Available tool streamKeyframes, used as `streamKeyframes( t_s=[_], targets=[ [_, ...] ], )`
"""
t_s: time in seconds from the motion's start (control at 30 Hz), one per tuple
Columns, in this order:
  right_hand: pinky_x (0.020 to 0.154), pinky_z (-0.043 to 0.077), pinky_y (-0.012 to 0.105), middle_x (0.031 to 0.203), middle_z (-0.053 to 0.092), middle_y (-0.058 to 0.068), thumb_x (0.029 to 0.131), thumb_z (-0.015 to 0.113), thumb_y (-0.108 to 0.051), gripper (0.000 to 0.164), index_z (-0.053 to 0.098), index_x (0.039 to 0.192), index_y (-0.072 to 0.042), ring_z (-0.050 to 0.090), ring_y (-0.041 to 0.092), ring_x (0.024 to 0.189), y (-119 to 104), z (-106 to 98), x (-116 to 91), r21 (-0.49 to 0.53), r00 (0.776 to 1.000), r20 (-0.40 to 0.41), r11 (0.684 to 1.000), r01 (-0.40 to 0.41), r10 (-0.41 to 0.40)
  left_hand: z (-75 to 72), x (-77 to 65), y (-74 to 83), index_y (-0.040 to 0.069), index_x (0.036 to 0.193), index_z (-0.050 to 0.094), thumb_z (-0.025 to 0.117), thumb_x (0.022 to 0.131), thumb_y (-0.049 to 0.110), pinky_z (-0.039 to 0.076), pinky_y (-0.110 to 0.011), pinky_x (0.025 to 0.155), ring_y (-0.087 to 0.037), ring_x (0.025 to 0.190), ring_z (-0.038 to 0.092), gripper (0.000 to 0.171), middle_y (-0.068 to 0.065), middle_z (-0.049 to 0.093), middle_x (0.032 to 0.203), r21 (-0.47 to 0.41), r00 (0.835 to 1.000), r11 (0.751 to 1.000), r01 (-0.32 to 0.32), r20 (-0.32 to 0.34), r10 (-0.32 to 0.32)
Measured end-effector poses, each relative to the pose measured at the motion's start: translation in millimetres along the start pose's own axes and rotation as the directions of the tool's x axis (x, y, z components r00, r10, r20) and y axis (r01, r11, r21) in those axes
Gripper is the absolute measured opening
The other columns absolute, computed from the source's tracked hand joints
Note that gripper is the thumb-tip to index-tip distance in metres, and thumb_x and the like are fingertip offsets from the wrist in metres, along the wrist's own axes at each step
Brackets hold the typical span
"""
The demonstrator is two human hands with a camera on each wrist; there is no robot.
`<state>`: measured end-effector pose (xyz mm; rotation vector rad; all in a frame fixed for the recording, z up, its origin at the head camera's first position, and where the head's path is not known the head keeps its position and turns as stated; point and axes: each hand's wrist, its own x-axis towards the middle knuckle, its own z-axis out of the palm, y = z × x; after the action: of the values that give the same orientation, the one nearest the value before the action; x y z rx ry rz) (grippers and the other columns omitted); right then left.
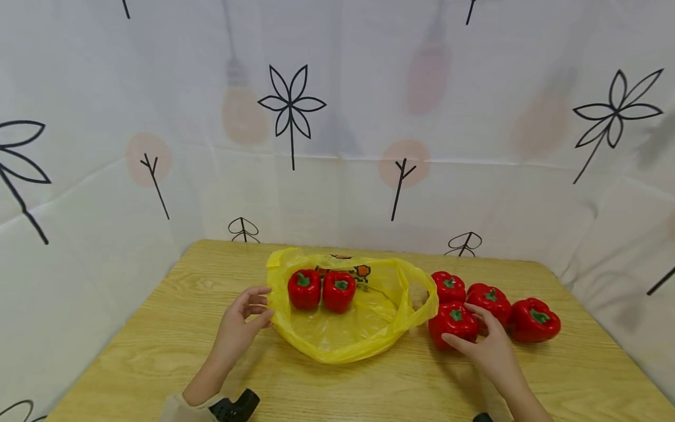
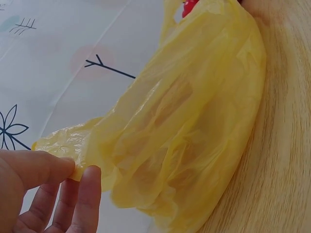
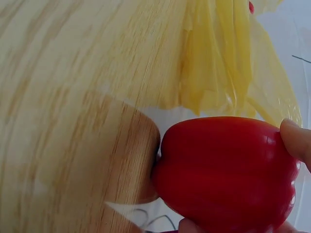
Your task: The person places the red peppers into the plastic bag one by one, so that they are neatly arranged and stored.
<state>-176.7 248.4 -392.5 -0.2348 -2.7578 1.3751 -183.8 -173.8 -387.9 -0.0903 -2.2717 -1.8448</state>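
A yellow plastic bag (image 1: 364,346) lies with its mouth spread wide, and two red bell peppers (image 1: 304,289) with green stems sit side by side inside it. My left hand (image 1: 246,319) is at the bag's left rim; in the left wrist view its thumb and finger (image 2: 87,194) pinch the thin film. To the right of the bag, my right hand (image 1: 487,343) grips the nearest loose bell pepper (image 1: 452,324), thumb on the near side and fingers on the far side. That bell pepper (image 3: 226,170) fills much of the right wrist view.
Three more bell peppers stand at the right: one behind the gripped one (image 1: 448,285), one farther right (image 1: 489,300) and the rightmost (image 1: 534,320). All rest on a wood-grain table (image 1: 337,392). A white printed cloth (image 1: 337,193) hangs behind and at the sides.
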Motion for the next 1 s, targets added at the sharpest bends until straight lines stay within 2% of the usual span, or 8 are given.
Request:
streamKeyframes(
  t_s=[0.13, 0.3, 0.57, 0.67, 0.8, 0.9, 1.0],
  targets=[
    [0.094, 0.037, 0.06, 0.138, 0.029, 0.029, 0.072, 0.076, -0.049, 0.099, 0.025, 0.143, -0.002, 0.033, 0.045, 0.119, 0.9, -0.4, -0.6, 0.014, 1.0, -0.028, 1.0, -0.001, 0.001, -0.3, -0.7, 0.5, 0.005, 0.119, 0.057, 0.064, 0.084, -0.006, 0.056, -0.033, 0.07, -0.027, 0.092, 0.056, 0.037, -0.014, 0.052, 0.106, -0.002, 1.0, 1.0, -0.003, 0.0, 0.003],
    [0.086, 0.044, 0.059, 0.136, 0.035, 0.027, 0.071, 0.076, -0.051, 0.097, 0.029, 0.142, -0.004, 0.037, 0.043, 0.116, 5.1, -1.7, 1.3, -0.002, 0.994, -0.104, 0.999, 0.04, -0.04, -0.4, -0.6, 1.2, 0.005, 0.119, 0.057, 0.064, 0.084, -0.006, 0.056, -0.031, 0.069, -0.027, 0.092, 0.056, 0.038, -0.014, 0.052, 0.105, 0.005, 1.0, 1.0, 0.006, -0.005, -0.006],
    [0.078, 0.052, 0.043, 0.136, 0.034, 0.025, 0.074, 0.075, -0.048, 0.092, 0.03, 0.143, -0.008, 0.044, 0.036, 0.105, 2.8, -8.9, 2.4, -0.01, 0.984, -0.161, 0.997, 0.08, -0.081, -0.8, -0.8, 2.5, 0.005, 0.119, 0.057, 0.064, 0.084, -0.006, 0.056, -0.03, 0.069, -0.027, 0.092, 0.056, 0.038, -0.014, 0.052, 0.105, 0.012, 1.0, 1.0, 0.007, -0.007, -0.006],
    [0.068, 0.053, 0.034, 0.134, 0.038, 0.022, 0.073, 0.075, -0.049, 0.09, 0.033, 0.141, -0.008, 0.045, 0.031, 0.101, -3.4, -11.6, 0.6, -0.048, 0.973, -0.215, 0.996, 0.078, -0.087, -0.7, -0.6, 1.6, 0.005, 0.119, 0.057, 0.064, 0.084, -0.006, 0.056, -0.03, 0.069, -0.026, 0.091, 0.056, 0.038, -0.014, 0.052, 0.105, 0.005, 1.0, 1.0, 0.004, -0.005, -0.004],
    [0.079, 0.049, 0.048, 0.135, 0.037, 0.024, 0.075, 0.076, -0.044, 0.088, 0.032, 0.142, -0.007, 0.041, 0.038, 0.11, -16.4, -18.2, -6.1, -0.004, 0.967, -0.237, 0.995, 0.095, -0.093, -1.4, 0.3, -1.6, 0.005, 0.119, 0.057, 0.064, 0.084, -0.006, 0.056, -0.031, 0.069, -0.025, 0.09, 0.056, 0.037, -0.014, 0.052, 0.105, -0.005, 1.0, 1.0, -0.001, 0.001, 0.001],
    [0.085, 0.04, 0.061, 0.137, 0.034, 0.027, 0.077, 0.075, -0.04, 0.087, 0.03, 0.143, -0.004, 0.035, 0.044, 0.116, -25.5, -23.4, -10.6, 0.036, 0.968, -0.226, 0.992, 0.122, -0.11, -2.0, 1.0, -3.6, 0.006, 0.118, 0.057, 0.064, 0.084, -0.005, 0.056, -0.033, 0.069, -0.024, 0.09, 0.057, 0.037, -0.014, 0.052, 0.105, -0.009, 1.0, 1.0, -0.005, 0.003, 0.005],
    [0.086, 0.038, 0.064, 0.138, 0.033, 0.028, 0.079, 0.074, -0.04, 0.086, 0.029, 0.144, -0.004, 0.034, 0.045, 0.118, -32.9, -26.8, -12.1, 0.037, 0.968, -0.218, 0.99, 0.133, -0.122, -2.2, 1.2, -4.0, 0.006, 0.118, 0.058, 0.065, 0.084, -0.005, 0.056, -0.034, 0.069, -0.023, 0.09, 0.057, 0.037, -0.014, 0.052, 0.105, -0.01, 1.0, 1.0, -0.003, 0.003, 0.003]
  ],
)
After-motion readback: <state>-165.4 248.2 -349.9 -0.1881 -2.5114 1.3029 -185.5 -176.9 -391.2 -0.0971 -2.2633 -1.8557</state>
